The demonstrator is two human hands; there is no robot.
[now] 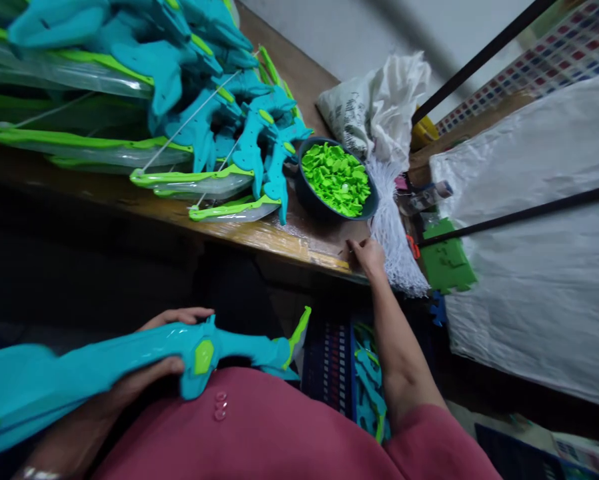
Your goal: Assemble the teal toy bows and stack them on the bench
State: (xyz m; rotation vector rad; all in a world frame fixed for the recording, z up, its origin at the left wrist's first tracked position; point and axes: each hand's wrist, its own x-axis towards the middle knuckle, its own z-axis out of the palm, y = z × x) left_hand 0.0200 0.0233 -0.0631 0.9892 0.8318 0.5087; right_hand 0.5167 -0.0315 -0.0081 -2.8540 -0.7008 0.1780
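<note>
My left hand (147, 377) is wrapped round a turquoise toy crossbow (129, 357) with a green hexagonal badge and a green limb at its front end. The crossbow lies sideways across my body, its rear end running out at the left edge. Over the front of the table, my right hand (369, 257) has its thumb and fingertips pinched together; anything between them is too small to make out. Close by that hand hang white strings (392, 227) in a thick bundle. A dark bowl (307, 197) of small green plastic pieces (335, 179) stands just beyond it.
Turquoise and green toy crossbows (249, 150) are piled on the wooden table (259, 240) at left. White sacks (349, 107) lean behind the bowl. A blue crate (354, 387) with more turquoise parts is below. Dark bars (524, 217) cross the right side, near a green foam mat (447, 257).
</note>
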